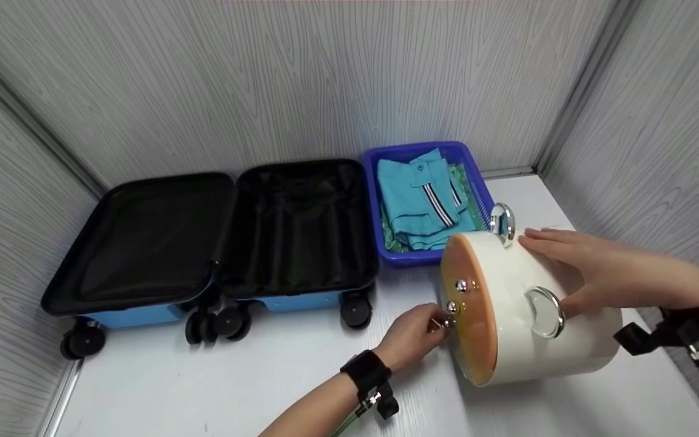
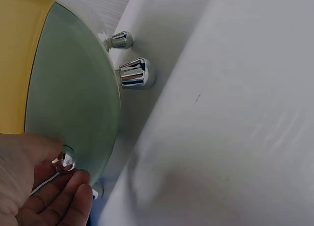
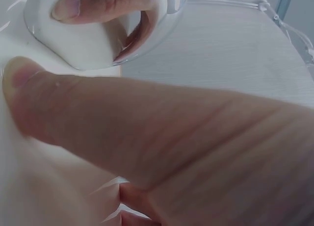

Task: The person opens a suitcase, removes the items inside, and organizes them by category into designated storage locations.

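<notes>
A large cream-white drum-like container lies at the right of the table, its orange-tinted end facing left; its exact kind is unclear. Chrome knobs stick out from that end, and chrome loop handles sit on its side. My left hand pinches a small chrome knob between thumb and fingers, beside a green-looking panel in the left wrist view. My right hand rests spread on the container's upper side, between the handles, thumb against the white surface. Some right fingers are hidden.
An opened black-lined suitcase with blue sides and black wheels lies on the left. Behind the container, a blue plastic basket holds folded turquoise clothes. Wood-grain walls enclose the white table.
</notes>
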Demonstrator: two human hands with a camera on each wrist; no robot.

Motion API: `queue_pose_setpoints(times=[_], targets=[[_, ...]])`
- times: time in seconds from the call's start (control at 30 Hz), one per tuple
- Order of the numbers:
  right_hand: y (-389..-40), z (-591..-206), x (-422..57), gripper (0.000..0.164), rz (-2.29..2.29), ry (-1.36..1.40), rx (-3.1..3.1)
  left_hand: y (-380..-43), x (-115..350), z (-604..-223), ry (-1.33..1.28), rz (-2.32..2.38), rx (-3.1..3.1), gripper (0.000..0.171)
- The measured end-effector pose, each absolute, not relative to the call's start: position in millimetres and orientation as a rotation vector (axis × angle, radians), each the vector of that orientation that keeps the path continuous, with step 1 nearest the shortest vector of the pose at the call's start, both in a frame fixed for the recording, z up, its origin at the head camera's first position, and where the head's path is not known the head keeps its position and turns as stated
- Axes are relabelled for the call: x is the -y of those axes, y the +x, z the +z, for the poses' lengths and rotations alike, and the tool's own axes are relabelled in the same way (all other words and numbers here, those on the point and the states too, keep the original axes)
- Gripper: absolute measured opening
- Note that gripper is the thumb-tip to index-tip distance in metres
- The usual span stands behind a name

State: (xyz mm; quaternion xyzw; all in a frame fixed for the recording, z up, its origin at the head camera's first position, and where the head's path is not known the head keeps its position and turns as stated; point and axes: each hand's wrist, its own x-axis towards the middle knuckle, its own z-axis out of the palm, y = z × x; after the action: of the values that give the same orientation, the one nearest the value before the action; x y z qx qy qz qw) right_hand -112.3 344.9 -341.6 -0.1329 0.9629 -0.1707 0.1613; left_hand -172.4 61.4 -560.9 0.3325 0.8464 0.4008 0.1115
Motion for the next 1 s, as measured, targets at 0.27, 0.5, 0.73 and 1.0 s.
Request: queue_pose_setpoints(times=[0.27, 0.5, 0.73, 1.0], targets=[[-113.5, -341.6, -347.1, 0.114, -0.493, -0.394, -2.746, -171.4, -43.0, -536.8, 1.172, 1.000, -2.610, 0.034], [-114.5, -342.8, -348.9, 0.114, -0.500, -0.406, -2.754, -188.0, -1.8, -508.0, 1.273, 0.915, -2.815, 0.043], [-121.0, -343.2, -349.2, 0.113, -0.492, -0.443, -2.757, -219.2, 62.6, -495.1, 1.094, 0.755, -3.024, 0.054], [-133.7, -326.9, -352.3, 0.082, -0.556, -0.417, -2.738, -249.8, 132.0, -499.7, 0.770, 0.567, -3.170, 0.062]])
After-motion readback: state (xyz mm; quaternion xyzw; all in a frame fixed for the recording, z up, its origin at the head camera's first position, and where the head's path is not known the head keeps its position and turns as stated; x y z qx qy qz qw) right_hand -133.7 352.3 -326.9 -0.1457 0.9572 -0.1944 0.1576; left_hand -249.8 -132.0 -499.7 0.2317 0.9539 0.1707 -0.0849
